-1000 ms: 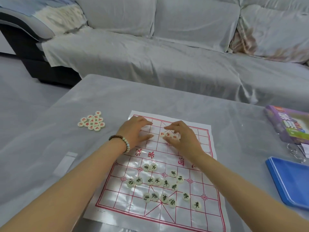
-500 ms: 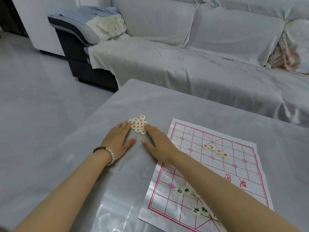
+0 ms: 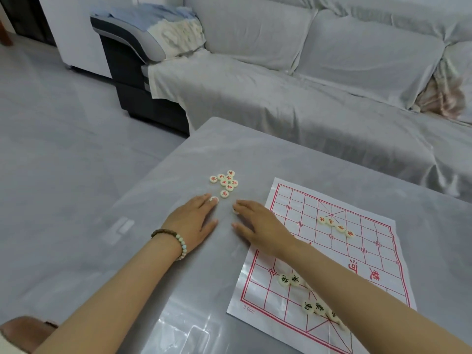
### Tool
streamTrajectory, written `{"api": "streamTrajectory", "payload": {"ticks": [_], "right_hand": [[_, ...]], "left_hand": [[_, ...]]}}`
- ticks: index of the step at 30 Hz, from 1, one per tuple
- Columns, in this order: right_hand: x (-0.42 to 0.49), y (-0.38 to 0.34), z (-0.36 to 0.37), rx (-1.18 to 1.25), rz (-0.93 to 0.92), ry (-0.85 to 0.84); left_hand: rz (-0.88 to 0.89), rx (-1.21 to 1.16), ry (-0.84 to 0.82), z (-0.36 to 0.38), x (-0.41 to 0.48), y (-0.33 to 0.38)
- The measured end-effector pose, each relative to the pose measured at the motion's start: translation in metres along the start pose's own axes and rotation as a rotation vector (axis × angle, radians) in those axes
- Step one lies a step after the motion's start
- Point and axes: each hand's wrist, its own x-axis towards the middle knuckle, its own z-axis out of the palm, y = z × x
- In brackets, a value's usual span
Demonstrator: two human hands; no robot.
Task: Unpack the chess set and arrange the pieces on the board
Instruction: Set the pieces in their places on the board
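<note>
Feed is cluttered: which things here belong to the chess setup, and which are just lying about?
Job: board; loose red pieces beside it; red row and black pieces on it.
Lying about: sofa; bundled cloth; clear strip on the table.

The tabletop [image 3: 255, 154] is bare left of and far behind the pile of red pieces [image 3: 226, 181]. On the pile's near side, the left hand [image 3: 194, 221] and right hand [image 3: 258, 226] lie flat with a thin gap between. On the board [image 3: 370, 215], a row of four red pieces [image 3: 335, 226] and the black pieces [image 3: 288, 279] block some squares.
</note>
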Motion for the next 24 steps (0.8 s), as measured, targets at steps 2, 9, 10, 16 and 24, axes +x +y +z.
{"api": "streamTrajectory", "payload": {"ticks": [2, 9, 10, 16, 24], "right_hand": [[0.006, 0.001, -0.004, 0.041, 0.016, 0.063], [0.029, 0.002, -0.003, 0.148, 0.092, 0.052], [0.029, 0.002, -0.002, 0.171, 0.095, 0.071], [0.027, 0.004, 0.001, 0.257, 0.095, 0.137], [0.020, 0.007, -0.001, 0.285, 0.112, 0.204]], "left_hand": [[-0.005, 0.016, 0.035, -0.006, -0.003, 0.003], [-0.058, -0.182, 0.082, -0.003, 0.014, 0.002], [-0.053, -0.210, 0.096, -0.002, 0.015, 0.001], [-0.051, -0.297, 0.161, 0.002, 0.014, -0.002], [-0.052, -0.302, 0.126, -0.003, 0.010, 0.002]]}}
